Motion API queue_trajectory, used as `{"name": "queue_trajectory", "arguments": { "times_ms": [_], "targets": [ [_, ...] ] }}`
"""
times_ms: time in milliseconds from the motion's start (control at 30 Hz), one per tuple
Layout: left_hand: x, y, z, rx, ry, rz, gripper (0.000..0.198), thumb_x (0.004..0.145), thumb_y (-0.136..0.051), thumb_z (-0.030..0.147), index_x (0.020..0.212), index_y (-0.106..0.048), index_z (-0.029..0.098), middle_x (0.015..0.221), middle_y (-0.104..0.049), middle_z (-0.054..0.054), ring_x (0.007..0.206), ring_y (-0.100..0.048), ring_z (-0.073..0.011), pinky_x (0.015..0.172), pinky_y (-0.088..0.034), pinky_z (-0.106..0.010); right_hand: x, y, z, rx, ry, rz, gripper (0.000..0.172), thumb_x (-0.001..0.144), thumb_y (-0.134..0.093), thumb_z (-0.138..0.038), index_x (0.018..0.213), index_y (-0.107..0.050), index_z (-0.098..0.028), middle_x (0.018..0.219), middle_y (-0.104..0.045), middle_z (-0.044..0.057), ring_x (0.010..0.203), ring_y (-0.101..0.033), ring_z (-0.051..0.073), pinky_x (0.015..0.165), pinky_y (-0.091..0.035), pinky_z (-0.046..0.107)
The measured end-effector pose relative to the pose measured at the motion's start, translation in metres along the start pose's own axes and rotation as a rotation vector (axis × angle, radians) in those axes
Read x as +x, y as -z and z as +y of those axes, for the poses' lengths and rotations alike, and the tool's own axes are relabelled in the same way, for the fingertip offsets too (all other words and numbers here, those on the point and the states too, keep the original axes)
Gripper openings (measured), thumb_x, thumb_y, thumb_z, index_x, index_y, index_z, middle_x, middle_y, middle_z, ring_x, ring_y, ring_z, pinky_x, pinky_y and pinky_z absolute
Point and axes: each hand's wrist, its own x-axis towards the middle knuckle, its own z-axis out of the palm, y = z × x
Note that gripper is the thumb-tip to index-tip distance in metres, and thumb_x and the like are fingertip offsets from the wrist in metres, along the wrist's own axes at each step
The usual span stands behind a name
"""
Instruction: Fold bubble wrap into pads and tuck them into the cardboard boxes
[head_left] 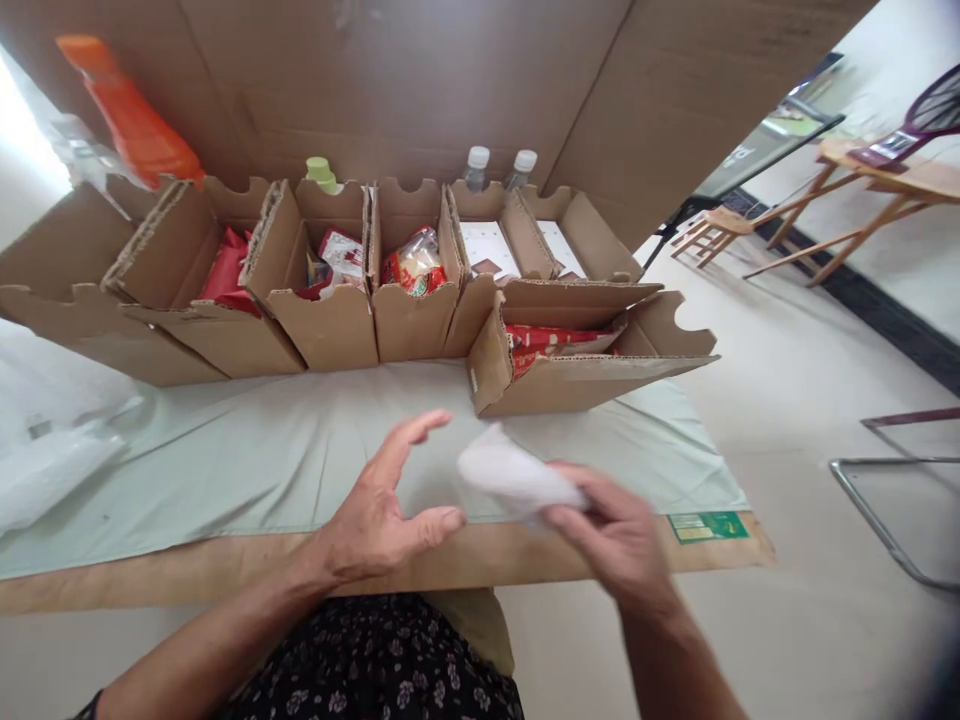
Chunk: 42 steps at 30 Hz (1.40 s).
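My right hand (pixel 611 530) grips one end of a white, soft-looking bundle (pixel 514 472), blurred by motion; I cannot make out whether it is tissue, cloth or a plastic bag. Its free end points left, toward my left hand (pixel 394 510). That hand is empty, with thumb and fingers apart, and does not touch the bundle. Both hands are above the front part of a table covered by a pale green cloth (pixel 300 440). Just beyond the bundle, a cardboard box (pixel 592 385) lies crosswise with red packets (pixel 551 340) inside.
Several open cardboard bins (pixel 334 325) stand in a row at the back, holding snack packets (pixel 416 262) and white boxes (pixel 487 248). Behind them rise an orange bottle (pixel 135 115) and a tall cardboard panel (pixel 405 90). Clear plastic (pixel 52 470) lies at left. Wooden stools (pixel 716 228) stand at right.
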Motion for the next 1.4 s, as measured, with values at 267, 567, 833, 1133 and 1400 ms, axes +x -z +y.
{"name": "queue_trajectory", "arguments": {
  "times_ms": [267, 567, 833, 1133, 1400],
  "targets": [
    [0.119, -0.039, 0.024, 0.671, -0.518, -0.040, 0.031, 0.093, -0.060, 0.012, 0.124, -0.067, 0.013, 0.132, -0.071, -0.016, 0.145, -0.050, -0.0359, 0.123, -0.032, -0.061, 0.083, 0.132, -0.046, -0.580, 0.235, 0.549, 0.039, 0.078, -0.082, -0.055, 0.101, -0.082, -0.023, 0.081, -0.074, 0.003, 0.064, -0.058, 0.016, 0.060, -0.044, 0.032],
    [0.099, -0.050, 0.009, 0.683, -0.505, -0.091, 0.029, 0.097, -0.050, 0.005, 0.110, -0.071, 0.020, 0.115, -0.075, -0.010, 0.123, -0.064, -0.0293, 0.114, -0.040, -0.062, 0.157, 0.161, -0.060, -1.291, -0.171, -0.151, 0.017, 0.066, -0.092, -0.033, 0.077, -0.079, -0.028, 0.061, -0.068, -0.003, 0.055, -0.049, 0.014, 0.060, -0.027, 0.031],
    [0.094, -0.052, 0.002, 0.655, -0.528, -0.034, 0.030, 0.094, -0.051, 0.005, 0.113, -0.069, 0.019, 0.117, -0.075, -0.012, 0.117, -0.066, -0.0288, 0.097, -0.048, -0.048, 0.166, 0.122, -0.047, -1.047, 0.238, -0.366, 0.019, 0.084, -0.067, -0.033, 0.099, -0.079, -0.028, 0.083, -0.078, -0.002, 0.073, -0.066, 0.018, 0.066, -0.041, 0.030],
    [0.093, -0.054, 0.001, 0.664, -0.544, -0.013, 0.029, 0.092, -0.053, 0.003, 0.111, -0.069, 0.019, 0.115, -0.076, -0.010, 0.112, -0.067, -0.0270, 0.090, -0.047, -0.043, 0.200, 0.052, -0.020, -1.049, 0.199, -0.643, 0.011, 0.076, -0.074, -0.018, 0.067, -0.072, -0.024, 0.051, -0.057, -0.004, 0.050, -0.053, 0.014, 0.061, -0.034, 0.030],
    [0.094, -0.057, -0.004, 0.591, -0.561, -0.003, 0.030, 0.092, -0.052, 0.002, 0.112, -0.067, 0.019, 0.114, -0.074, -0.012, 0.110, -0.068, -0.0263, 0.087, -0.052, -0.042, 0.212, 0.011, -0.004, -1.211, 0.208, -0.720, 0.011, 0.081, -0.073, -0.028, 0.072, -0.075, -0.022, 0.068, -0.073, 0.004, 0.070, -0.069, 0.021, 0.065, -0.044, 0.032]
  ]
}}
